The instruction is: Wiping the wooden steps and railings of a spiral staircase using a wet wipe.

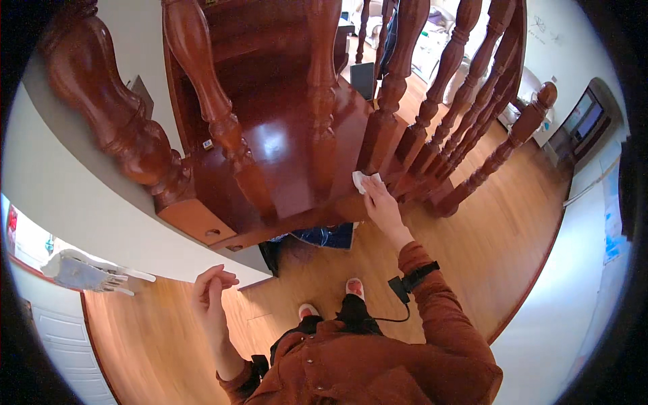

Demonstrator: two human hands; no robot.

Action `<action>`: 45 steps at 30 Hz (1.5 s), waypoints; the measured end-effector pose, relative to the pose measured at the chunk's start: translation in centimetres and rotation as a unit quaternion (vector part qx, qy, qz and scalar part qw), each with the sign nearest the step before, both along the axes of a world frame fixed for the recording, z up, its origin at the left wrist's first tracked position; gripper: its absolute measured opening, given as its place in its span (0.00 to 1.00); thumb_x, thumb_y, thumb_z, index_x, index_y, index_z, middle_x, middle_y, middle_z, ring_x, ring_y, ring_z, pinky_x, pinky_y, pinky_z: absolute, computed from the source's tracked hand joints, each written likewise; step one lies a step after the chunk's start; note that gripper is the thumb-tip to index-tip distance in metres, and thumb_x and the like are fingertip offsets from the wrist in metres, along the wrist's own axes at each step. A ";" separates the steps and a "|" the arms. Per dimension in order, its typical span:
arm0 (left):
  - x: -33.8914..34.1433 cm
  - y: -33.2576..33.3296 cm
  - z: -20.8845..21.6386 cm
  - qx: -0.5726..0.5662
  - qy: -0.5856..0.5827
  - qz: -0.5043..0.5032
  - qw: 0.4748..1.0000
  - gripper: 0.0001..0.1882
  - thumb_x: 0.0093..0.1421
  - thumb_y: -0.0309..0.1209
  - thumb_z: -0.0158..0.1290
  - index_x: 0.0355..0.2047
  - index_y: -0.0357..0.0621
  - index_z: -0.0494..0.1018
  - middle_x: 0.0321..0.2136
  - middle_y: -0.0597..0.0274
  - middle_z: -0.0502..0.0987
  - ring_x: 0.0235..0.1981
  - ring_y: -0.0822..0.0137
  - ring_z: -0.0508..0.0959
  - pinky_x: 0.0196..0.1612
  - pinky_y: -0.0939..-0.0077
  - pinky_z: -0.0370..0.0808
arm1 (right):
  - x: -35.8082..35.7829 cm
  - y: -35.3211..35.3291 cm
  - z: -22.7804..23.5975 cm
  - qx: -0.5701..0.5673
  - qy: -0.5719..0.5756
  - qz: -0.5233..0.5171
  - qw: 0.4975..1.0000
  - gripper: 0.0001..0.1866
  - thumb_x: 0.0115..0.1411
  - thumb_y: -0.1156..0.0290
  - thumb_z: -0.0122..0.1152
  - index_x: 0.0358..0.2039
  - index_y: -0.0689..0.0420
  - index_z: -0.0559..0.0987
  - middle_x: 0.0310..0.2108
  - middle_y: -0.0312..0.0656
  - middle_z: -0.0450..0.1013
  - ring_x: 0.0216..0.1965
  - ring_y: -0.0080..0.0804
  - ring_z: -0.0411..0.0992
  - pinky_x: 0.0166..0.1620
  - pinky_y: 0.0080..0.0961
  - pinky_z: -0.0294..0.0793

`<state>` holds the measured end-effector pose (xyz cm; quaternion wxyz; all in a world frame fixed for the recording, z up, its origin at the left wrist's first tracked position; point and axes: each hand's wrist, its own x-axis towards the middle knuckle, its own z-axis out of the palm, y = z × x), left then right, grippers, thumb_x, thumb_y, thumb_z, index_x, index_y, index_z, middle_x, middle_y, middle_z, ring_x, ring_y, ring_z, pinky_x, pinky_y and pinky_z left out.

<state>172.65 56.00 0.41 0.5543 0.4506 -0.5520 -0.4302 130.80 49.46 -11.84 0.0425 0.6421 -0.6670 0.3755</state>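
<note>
My right hand (pixel 379 201) presses a crumpled white tissue or thin cloth (pixel 363 181) against the edge of the glossy reddish-brown stair tread (pixel 290 158). Just above it rises the square foot of a turned wooden baluster (pixel 388 108). My left hand (pixel 213 285) hovers in the air at the lower left, away from the wood. Its fingers are loosely bent with the thumb apart, and nothing shows in them. Whether the white piece is paper or fabric, I cannot tell.
More balusters (pixel 202 61) line the step, and a post (pixel 516 145) stands at the right. A curved white wall (pixel 128 202) borders the left. Below the step lies a dark blue item (pixel 327 236) on the wooden floor (pixel 499 236). A white chair (pixel 88 270) is at far left.
</note>
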 end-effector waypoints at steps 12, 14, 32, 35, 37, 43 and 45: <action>-0.5 1.5 -0.7 0.013 -0.016 0.094 0.995 0.11 0.68 0.23 0.43 0.44 0.36 0.75 0.31 0.57 0.78 0.33 0.67 0.79 0.39 0.74 0.77 | -6.9 -1.8 0.5 -0.013 -0.080 -0.014 0.997 0.15 0.61 0.71 0.55 0.47 0.59 0.78 0.49 0.46 0.76 0.55 0.44 0.71 0.58 0.36 0.70; -0.9 1.8 -1.2 0.022 0.000 0.126 0.992 0.11 0.67 0.23 0.43 0.44 0.36 0.75 0.30 0.57 0.78 0.32 0.67 0.79 0.39 0.74 0.77 | -7.9 -2.5 0.2 -0.014 -0.047 -0.004 0.999 0.15 0.61 0.72 0.53 0.48 0.60 0.77 0.50 0.49 0.74 0.55 0.47 0.70 0.57 0.37 0.70; -10.6 1.7 -1.2 0.048 -0.006 0.156 0.987 0.11 0.68 0.24 0.43 0.44 0.34 0.75 0.31 0.57 0.78 0.33 0.68 0.79 0.40 0.74 0.78 | -17.6 -19.1 -5.2 0.304 -0.213 0.182 0.910 0.21 0.70 0.62 0.40 0.54 0.64 0.72 0.62 0.53 0.64 0.67 0.50 0.56 0.67 0.39 0.53; -11.1 2.0 -0.9 0.053 -0.021 0.169 0.984 0.11 0.68 0.24 0.43 0.44 0.34 0.75 0.31 0.57 0.78 0.33 0.68 0.79 0.39 0.74 0.78 | -17.8 -19.3 -5.1 0.314 -0.228 0.189 0.902 0.21 0.71 0.63 0.40 0.54 0.64 0.72 0.62 0.52 0.64 0.67 0.50 0.56 0.67 0.39 0.53; -11.3 2.1 -0.6 0.053 -0.031 0.180 0.982 0.12 0.68 0.25 0.43 0.44 0.34 0.75 0.31 0.57 0.78 0.33 0.68 0.79 0.39 0.74 0.78 | -17.9 -18.9 -4.9 0.313 -0.241 0.192 0.898 0.21 0.71 0.63 0.40 0.54 0.65 0.72 0.62 0.52 0.64 0.67 0.49 0.56 0.67 0.40 0.52; -10.0 2.8 -0.8 0.054 -0.043 0.206 0.976 0.11 0.68 0.25 0.43 0.44 0.34 0.75 0.31 0.58 0.78 0.33 0.68 0.79 0.39 0.75 0.78 | -15.1 -12.0 -1.6 0.264 -0.258 0.202 0.907 0.21 0.71 0.63 0.39 0.54 0.65 0.71 0.62 0.51 0.64 0.67 0.49 0.56 0.67 0.41 0.52; -9.8 2.8 -0.8 0.058 -0.042 0.205 0.976 0.11 0.68 0.25 0.43 0.44 0.34 0.75 0.31 0.58 0.78 0.33 0.68 0.79 0.39 0.75 0.77 | -13.3 -8.3 1.1 0.130 -0.094 0.243 0.957 0.21 0.71 0.63 0.39 0.54 0.64 0.72 0.61 0.50 0.65 0.66 0.49 0.56 0.67 0.43 0.52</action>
